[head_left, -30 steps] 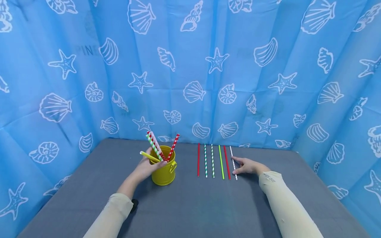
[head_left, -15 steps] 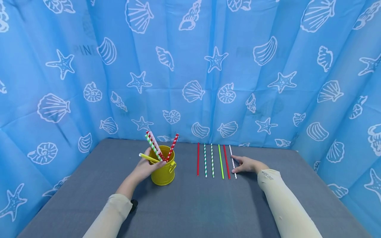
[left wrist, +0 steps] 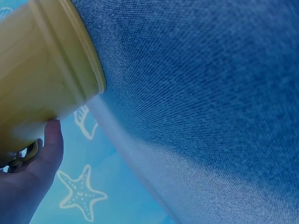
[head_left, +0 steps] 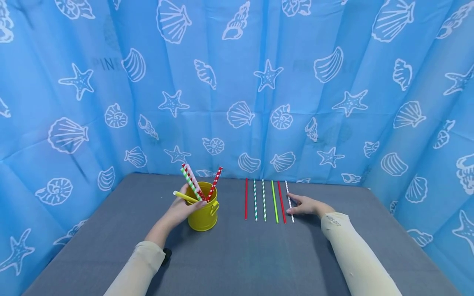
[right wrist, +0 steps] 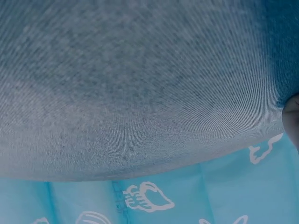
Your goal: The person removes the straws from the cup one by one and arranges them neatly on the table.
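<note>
Head view: clasps the yellow bucket (head_left: 203,218) with the left hand (head_left: 180,211), likely steadying it; right of the bucket, touches a spotted straw (head_left: 289,203) with a spread-fingered right hand (head_left: 308,205), perhaps aligning it. Shows about five straws (head_left: 216,181) in the bucket, a row (head_left: 275,201) of six to its right; behind it, one curtain (head_left: 226,84).

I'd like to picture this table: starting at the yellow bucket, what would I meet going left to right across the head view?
Yellow bucket, first red straw, teal-and-white striped straw, green-and-white striped straw, lime-green straw, second red straw, white patterned straw, right hand.
</note>
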Available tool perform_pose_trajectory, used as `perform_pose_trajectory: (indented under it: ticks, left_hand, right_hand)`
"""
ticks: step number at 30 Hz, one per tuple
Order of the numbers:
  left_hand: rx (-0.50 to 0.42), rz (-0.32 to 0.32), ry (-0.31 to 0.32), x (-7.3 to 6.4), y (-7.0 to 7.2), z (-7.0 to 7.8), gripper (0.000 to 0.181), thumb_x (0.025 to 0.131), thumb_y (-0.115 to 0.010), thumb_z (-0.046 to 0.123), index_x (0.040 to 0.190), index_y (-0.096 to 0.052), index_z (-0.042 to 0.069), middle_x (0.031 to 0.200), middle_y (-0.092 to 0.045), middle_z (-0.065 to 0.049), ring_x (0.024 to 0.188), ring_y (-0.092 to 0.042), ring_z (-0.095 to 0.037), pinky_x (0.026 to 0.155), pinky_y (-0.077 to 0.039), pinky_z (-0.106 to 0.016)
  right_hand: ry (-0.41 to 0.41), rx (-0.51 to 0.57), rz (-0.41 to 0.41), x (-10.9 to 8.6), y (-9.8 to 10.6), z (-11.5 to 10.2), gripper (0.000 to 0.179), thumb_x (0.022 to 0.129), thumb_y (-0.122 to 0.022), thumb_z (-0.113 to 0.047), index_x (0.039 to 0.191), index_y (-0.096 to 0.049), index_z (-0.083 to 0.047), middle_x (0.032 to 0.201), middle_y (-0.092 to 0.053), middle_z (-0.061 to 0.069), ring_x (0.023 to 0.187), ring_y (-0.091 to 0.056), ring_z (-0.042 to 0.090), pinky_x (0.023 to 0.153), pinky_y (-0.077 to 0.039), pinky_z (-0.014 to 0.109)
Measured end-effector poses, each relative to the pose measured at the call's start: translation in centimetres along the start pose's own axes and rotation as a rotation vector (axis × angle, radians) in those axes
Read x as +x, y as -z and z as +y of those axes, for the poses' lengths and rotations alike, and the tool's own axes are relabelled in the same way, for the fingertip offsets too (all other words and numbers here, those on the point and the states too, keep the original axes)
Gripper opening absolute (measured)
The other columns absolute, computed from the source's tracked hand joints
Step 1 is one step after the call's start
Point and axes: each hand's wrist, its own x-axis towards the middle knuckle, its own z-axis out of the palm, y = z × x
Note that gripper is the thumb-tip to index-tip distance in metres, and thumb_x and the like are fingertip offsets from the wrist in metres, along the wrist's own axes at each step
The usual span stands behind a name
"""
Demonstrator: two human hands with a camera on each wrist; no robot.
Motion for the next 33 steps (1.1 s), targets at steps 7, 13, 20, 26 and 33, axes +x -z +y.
perform_pose_trajectory:
  ticks: [7,13,20,26,33]
  left_hand:
    - [0.004,0.001,-0.016,-0.1,0.1,0.1,0.091,0.087,-0.071,0.043,0.151,-0.015,0.011,0.145,-0.038,-0.020,0.132,-0.038,-0.039,0.108,-0.033,-0.055]
    - [0.007,-0.004,-0.021,-0.3,0.1,0.2,0.090,0.088,-0.070,0.041,0.151,-0.015,0.007,0.144,-0.039,-0.023,0.131,-0.039,-0.040,0.107,-0.033,-0.056]
    - [-0.001,-0.003,-0.011,-0.4,0.1,0.2,0.090,0.088,-0.071,0.040,0.151,-0.014,0.008,0.145,-0.038,-0.022,0.132,-0.039,-0.039,0.108,-0.032,-0.055]
    - [-0.001,0.003,-0.005,-0.5,0.1,0.1,0.091,0.088,-0.070,0.041,0.151,-0.014,0.009,0.147,-0.036,-0.022,0.133,-0.037,-0.040,0.108,-0.031,-0.057]
    - [-0.014,0.003,-0.013,-0.4,0.1,0.2,0.090,0.088,-0.071,0.040,0.152,-0.014,0.011,0.146,-0.037,-0.021,0.132,-0.038,-0.039,0.108,-0.032,-0.056]
  right_hand:
    - [0.044,-0.008,0.005,-0.7,-0.1,-0.3,0.091,0.092,-0.064,-0.038,0.151,-0.013,0.008,0.151,-0.016,0.037,0.138,-0.018,0.053,0.109,-0.022,0.063]
    - [0.122,0.064,0.118,-1.3,-0.6,-1.4,0.085,0.095,-0.061,-0.032,0.149,-0.013,0.011,0.119,-0.048,0.033,0.106,-0.051,0.042,0.088,-0.044,0.049]
    - [0.294,0.210,0.285,-0.4,-2.2,-5.2,0.062,0.097,-0.058,-0.017,0.145,-0.030,0.012,0.086,-0.049,0.007,0.074,-0.044,0.017,0.065,-0.039,0.032]
    - [0.333,0.360,0.331,0.7,-3.9,-9.2,0.054,0.099,-0.056,-0.017,0.143,-0.037,0.008,0.094,-0.052,0.009,0.084,-0.046,0.018,0.074,-0.043,0.038]
    - [0.339,0.527,0.307,1.8,-5.6,-12.1,0.052,0.100,-0.055,-0.018,0.144,-0.039,0.004,0.110,-0.053,0.012,0.100,-0.049,0.024,0.091,-0.044,0.045]
